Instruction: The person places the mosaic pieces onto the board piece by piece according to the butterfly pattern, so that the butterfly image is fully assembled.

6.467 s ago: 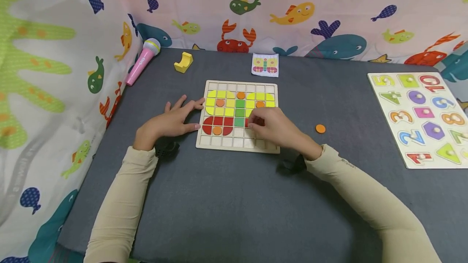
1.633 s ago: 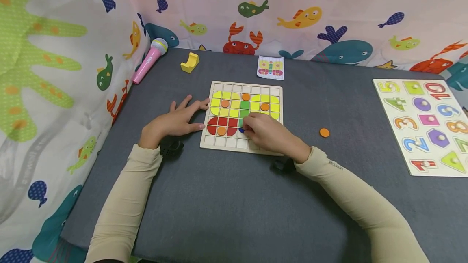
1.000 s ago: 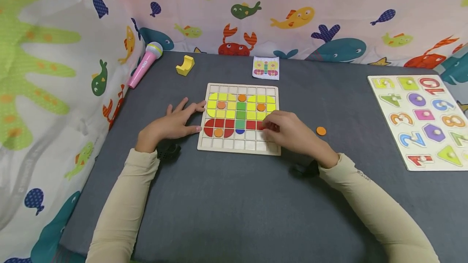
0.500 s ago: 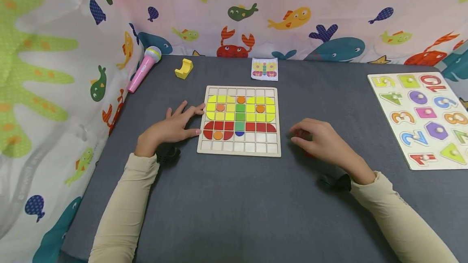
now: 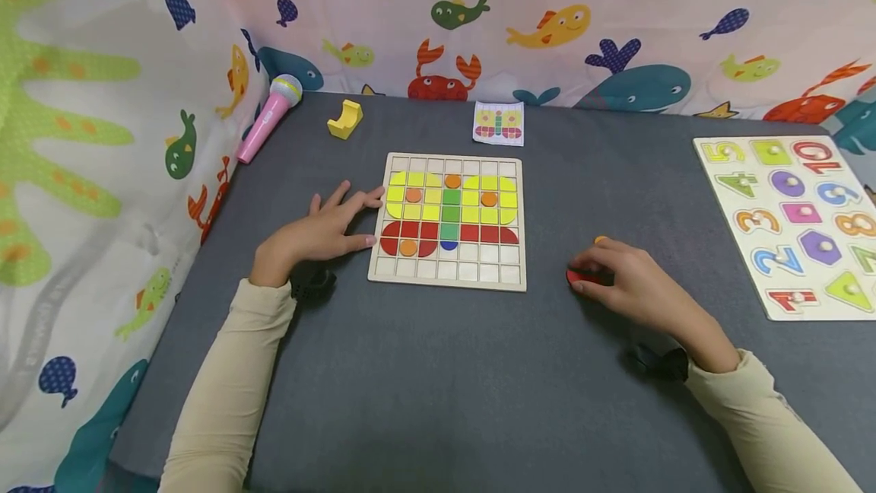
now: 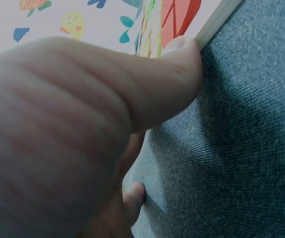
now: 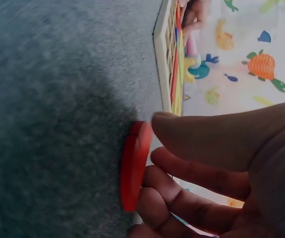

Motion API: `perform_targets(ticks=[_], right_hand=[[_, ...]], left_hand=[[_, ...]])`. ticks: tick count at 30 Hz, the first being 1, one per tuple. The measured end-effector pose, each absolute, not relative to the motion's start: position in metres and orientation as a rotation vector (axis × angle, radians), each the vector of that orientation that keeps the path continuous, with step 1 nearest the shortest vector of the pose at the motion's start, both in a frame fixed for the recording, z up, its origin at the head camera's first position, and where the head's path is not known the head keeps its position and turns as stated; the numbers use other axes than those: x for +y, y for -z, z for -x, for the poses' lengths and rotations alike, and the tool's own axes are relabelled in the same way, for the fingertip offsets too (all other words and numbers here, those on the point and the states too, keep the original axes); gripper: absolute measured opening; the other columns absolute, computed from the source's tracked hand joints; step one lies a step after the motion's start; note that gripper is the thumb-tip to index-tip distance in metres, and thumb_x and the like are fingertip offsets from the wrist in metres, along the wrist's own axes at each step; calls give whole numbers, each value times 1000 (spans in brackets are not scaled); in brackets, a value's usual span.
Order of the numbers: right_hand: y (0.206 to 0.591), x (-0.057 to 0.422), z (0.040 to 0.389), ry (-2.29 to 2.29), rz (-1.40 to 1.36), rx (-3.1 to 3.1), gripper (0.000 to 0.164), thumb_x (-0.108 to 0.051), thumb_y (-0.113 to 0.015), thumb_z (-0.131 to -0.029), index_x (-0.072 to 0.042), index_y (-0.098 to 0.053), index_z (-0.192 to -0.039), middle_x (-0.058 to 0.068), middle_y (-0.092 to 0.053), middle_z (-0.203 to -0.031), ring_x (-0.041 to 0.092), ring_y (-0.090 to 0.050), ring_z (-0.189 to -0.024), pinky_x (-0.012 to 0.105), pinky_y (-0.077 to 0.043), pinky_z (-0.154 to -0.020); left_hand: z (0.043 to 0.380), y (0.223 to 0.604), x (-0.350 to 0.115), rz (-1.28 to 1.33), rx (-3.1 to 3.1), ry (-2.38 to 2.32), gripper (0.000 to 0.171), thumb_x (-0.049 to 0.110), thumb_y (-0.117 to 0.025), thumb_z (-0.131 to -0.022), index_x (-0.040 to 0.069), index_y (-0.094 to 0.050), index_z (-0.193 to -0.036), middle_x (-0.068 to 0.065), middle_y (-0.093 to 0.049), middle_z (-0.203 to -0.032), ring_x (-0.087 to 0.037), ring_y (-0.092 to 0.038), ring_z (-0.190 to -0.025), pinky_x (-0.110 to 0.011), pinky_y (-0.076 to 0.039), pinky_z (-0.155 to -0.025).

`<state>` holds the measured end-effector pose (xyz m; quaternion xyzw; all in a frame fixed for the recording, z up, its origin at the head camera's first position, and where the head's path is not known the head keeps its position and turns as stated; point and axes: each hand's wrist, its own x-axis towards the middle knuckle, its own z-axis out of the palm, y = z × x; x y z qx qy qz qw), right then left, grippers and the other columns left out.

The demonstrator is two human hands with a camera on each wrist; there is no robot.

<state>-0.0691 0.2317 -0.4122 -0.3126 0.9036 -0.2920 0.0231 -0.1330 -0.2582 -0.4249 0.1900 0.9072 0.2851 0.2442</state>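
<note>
My left hand (image 5: 318, 230) rests at the left edge of a wooden grid board (image 5: 468, 275), thumb and a fingertip touching its frame. Yellow, green, red, orange and blue flat pieces form a butterfly-like pattern on it; the red row (image 5: 479, 234) extends right of the green column, with bare squares below. To the right of the board, my right hand (image 5: 636, 280) reaches down to a red flat piece (image 5: 582, 276) on the table. In the right wrist view, fingertips are right at this red piece (image 7: 134, 168), the thumb tip by its upper end. Behind that hand an orange disc (image 5: 599, 238) is mostly hidden.
A small pattern card (image 5: 499, 125) lies behind the board. Farther left are a yellow notched block (image 5: 345, 119) and a pink toy microphone (image 5: 268, 119). A number-and-shape puzzle board (image 5: 756, 249) is at the right; a sea-animal cloth hangs behind.
A blue half-round piece now sits under the green column, and the red row reaches the right with a rounded end. My right hand has left the board for the red piece; my left stays.
</note>
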Motion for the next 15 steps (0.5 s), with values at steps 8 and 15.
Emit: perform_targets(ticks=[8,15], right_hand=[[420,233,70,895,1006,2801,23,-2,-89,-87,-7,-76,-105,-3,-62,-98,12,-60,-86,36,-50,-72],[420,232,70,871,982,2807,22,-1,-87,-88,-11,-72,-101,-5,-58,-95,11,-56,-83,34,-48,-71]], left_hand=[[133,427,-262,-518,2483,-759,64,42,-70,-105,21,-37,-156,0,-9,-180,-42,14,-162,-73,16,-118],[130,417,-256,-519,2472,-764,63,39,-68,-106,18,-38,-157,1,-9,-180,-41,14,-162,-71,15,-120]])
